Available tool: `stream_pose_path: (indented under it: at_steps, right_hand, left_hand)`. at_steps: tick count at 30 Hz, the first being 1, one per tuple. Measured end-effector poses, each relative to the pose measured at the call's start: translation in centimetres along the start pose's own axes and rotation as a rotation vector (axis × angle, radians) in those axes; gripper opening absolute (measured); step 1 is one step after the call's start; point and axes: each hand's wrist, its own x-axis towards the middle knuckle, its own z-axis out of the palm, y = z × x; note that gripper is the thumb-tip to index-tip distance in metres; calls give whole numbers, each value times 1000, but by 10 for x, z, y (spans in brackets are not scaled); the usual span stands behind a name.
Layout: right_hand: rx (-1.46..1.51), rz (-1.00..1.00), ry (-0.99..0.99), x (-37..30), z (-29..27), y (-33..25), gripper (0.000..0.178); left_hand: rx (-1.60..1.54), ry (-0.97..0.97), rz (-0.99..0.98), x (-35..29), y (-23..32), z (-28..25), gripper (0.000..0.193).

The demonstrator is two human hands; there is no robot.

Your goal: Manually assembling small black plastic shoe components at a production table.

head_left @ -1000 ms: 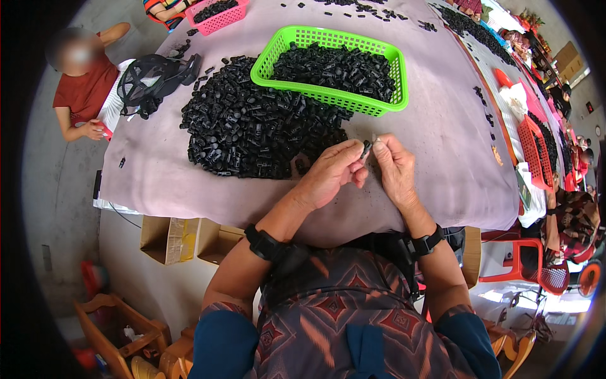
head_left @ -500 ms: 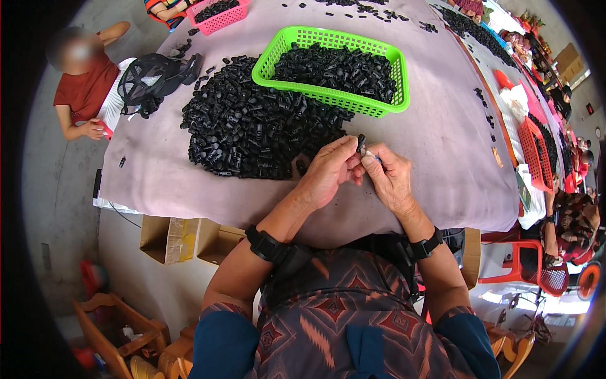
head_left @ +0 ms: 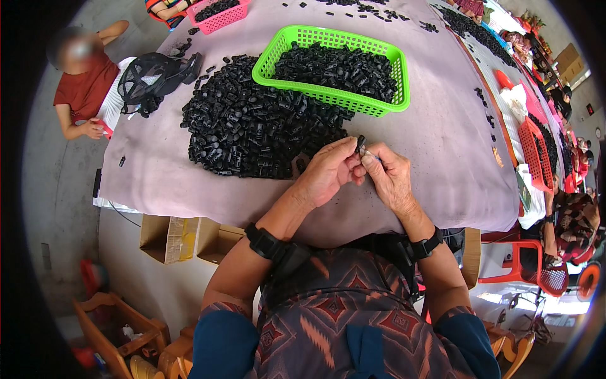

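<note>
Between thumb and fingers my left hand pinches a small black cylindrical plastic part, held upright above the front of the cloth. My right hand is closed right beside it, the thumb pressed toward the part's lower end. A bit of something pale and bluish shows at the right fingertips, too small to name. Just left of my hands spreads a big heap of similar black plastic parts. Behind the heap sits a bright green plastic basket, its inside filled with more black parts.
Mauve cloth covers the table. A black mesh cap-like item lies at the left edge, near a seated person in red. A pink basket stands at the far left. Cardboard boxes are below; a red chair is right.
My hands stay almost in place, with only a slight shift of the fingers around the black part. The heap and baskets look the same.
</note>
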Motion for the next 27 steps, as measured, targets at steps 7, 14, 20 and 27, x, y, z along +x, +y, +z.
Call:
stream_pose_path:
  at_steps: [7, 14, 20, 27]
  right_hand:
    - [90, 46, 36, -1, 1, 2, 18]
    - [146, 126, 189, 1, -12, 23, 21]
    - [189, 47, 85, -1, -6, 10, 21]
    - [63, -17, 13, 0, -2, 0, 17]
  left_hand:
    - [-4, -16, 23, 0, -1, 1, 22]
    - [-50, -72, -12, 0, -8, 10, 24]
    - [-37, -58, 59, 0, -2, 5, 23]
    - [10, 15, 27, 0, -3, 6, 21]
